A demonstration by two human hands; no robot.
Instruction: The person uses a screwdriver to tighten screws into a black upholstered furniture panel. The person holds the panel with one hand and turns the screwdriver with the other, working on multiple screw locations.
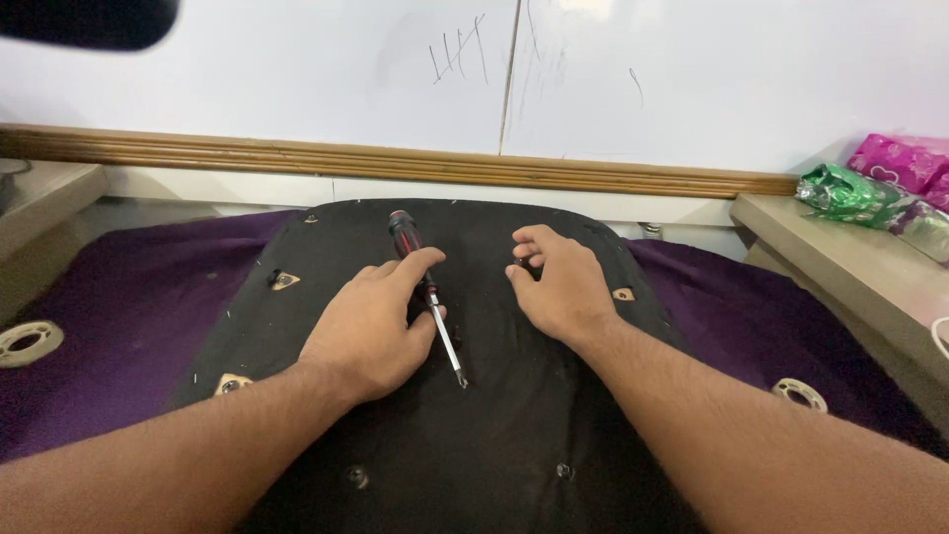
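A black fabric-covered panel (494,415), rounded at its far end, lies flat on a purple cloth (129,326). My left hand (371,321) rests on it with a screwdriver (407,237) held loosely under the fingers; its black and red handle points away from me and the metal shaft sticks out towards me. My right hand (559,282) lies on the panel just to the right, its curled fingertips pinching at something small and dark that I cannot make out.
Metal brackets (284,280) and small fasteners sit along the panel's edges. Metal rings (25,341) lie on the cloth at left and right. A ledge at right holds pink and green packets (850,193). A wooden rail and white wall run behind.
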